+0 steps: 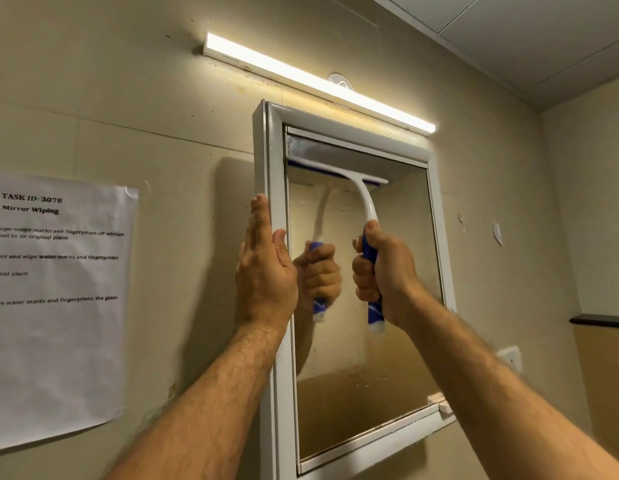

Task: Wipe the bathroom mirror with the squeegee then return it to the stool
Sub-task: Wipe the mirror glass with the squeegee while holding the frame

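While its blade is pressing flat against the glass near the top of the mirror [363, 306], a white and blue squeegee [361, 199] is sitting at the centre of the frame. The right hand [384, 275] is gripping its blue handle, fingers curled tightly round it. The left hand [266, 268] is resting flat against the mirror's white frame [278, 375] on its left edge, fingers straight and together. The glass is reflecting the handle and gripping hand. A lit strip light [318, 83] is glowing above. A printed task sheet [55, 299] is hanging on the beige wall [162, 133] at left of the frame.
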Demonstrator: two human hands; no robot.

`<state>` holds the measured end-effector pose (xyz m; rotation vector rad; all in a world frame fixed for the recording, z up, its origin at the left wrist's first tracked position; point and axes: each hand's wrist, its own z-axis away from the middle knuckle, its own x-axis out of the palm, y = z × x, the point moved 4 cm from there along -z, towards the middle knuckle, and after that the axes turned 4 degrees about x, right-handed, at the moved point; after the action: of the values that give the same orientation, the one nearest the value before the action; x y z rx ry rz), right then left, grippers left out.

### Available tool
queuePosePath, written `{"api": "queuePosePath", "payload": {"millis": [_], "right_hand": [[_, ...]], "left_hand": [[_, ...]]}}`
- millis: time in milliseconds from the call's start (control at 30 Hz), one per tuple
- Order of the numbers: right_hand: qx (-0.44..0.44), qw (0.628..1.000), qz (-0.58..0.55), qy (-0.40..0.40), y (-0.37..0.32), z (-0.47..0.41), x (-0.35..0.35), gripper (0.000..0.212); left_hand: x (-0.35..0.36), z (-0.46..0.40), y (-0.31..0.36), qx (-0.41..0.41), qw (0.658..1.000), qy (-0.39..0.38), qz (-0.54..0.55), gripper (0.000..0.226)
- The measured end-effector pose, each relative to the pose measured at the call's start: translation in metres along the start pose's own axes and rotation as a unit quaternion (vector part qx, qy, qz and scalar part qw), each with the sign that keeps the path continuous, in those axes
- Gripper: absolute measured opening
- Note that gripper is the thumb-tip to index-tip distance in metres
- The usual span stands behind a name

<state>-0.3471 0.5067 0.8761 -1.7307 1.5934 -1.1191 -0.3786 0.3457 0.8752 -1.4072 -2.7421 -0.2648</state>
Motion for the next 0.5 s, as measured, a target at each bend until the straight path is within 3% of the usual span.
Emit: {"api": "queuePosePath", "payload": {"millis": [200,500], "right_hand": [[0.023,1.000,0.011,0.001,0.051,0.035,-0.021,0.042],[0.032,0.999,-0.003,-0.015,0.012,0.015,-0.012,0.040]], "left_hand": [[0.002,0.000,-0.002,0.006,1.000,0.008,0.006,0.054],[0.000,0.002,0.001,0.007,1.000,0.011,-0.001,0.055]]}}
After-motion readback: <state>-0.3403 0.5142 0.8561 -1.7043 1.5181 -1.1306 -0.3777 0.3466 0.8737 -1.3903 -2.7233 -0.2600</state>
